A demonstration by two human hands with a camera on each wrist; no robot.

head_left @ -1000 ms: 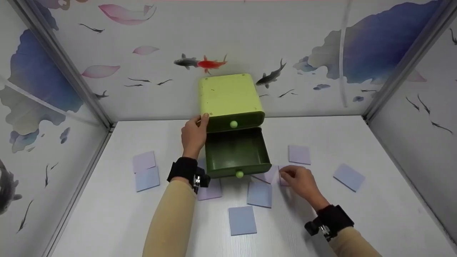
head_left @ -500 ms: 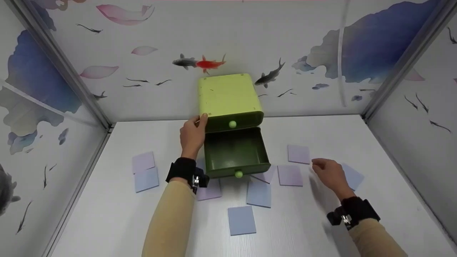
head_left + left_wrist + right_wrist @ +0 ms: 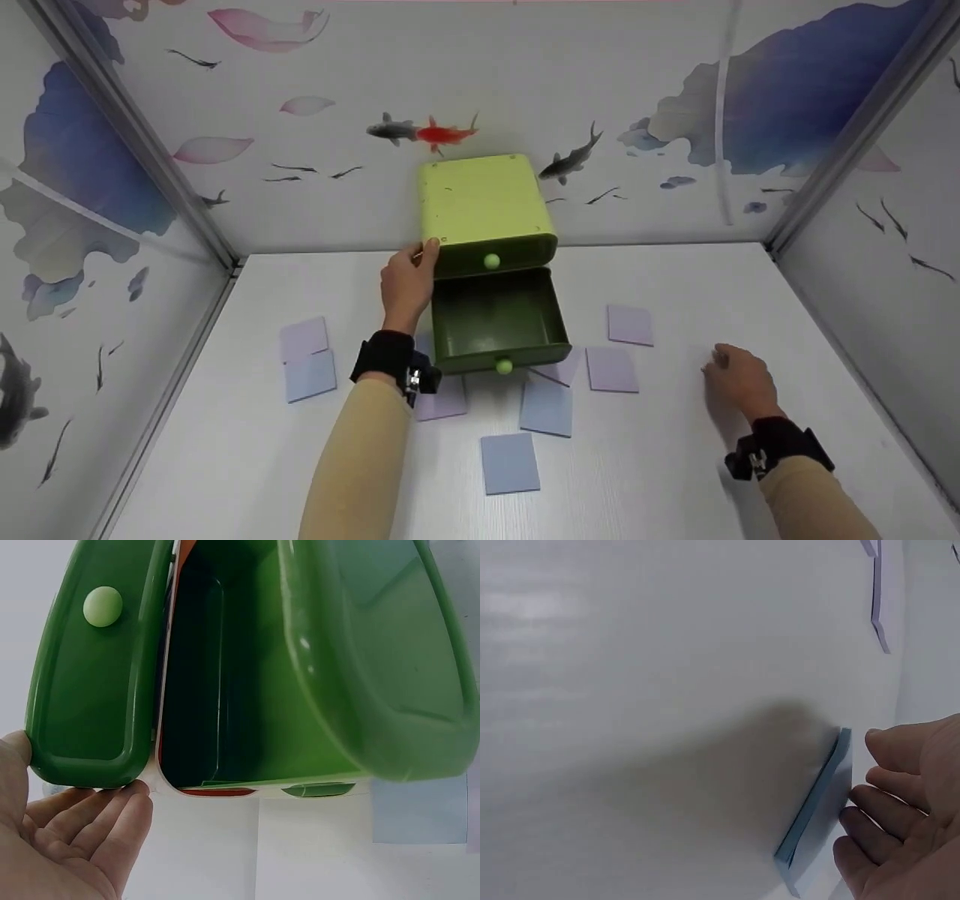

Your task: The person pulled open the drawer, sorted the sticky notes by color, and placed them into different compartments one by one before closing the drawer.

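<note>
A green two-drawer box stands at the back of the table, its lower drawer pulled out and bare inside. My left hand holds the box's front left corner, thumb on the top edge and fingers along the side. Over at the right, my right hand hovers low with fingers loosely bent. Below its fingertips lies a blue sticky note pad, which the hand covers in the head view. Thumb and fingers stay apart; whether they touch the pad I cannot tell.
Lilac sticky note pads and blue ones lie scattered on the white table. Two overlapping pads lie at the left. Some pads are partly hidden under the pulled-out drawer. Printed walls enclose the back and sides.
My right hand has let go of the lilac pad near the drawer and moved right to the blue pad. My left hand stays on the box.
</note>
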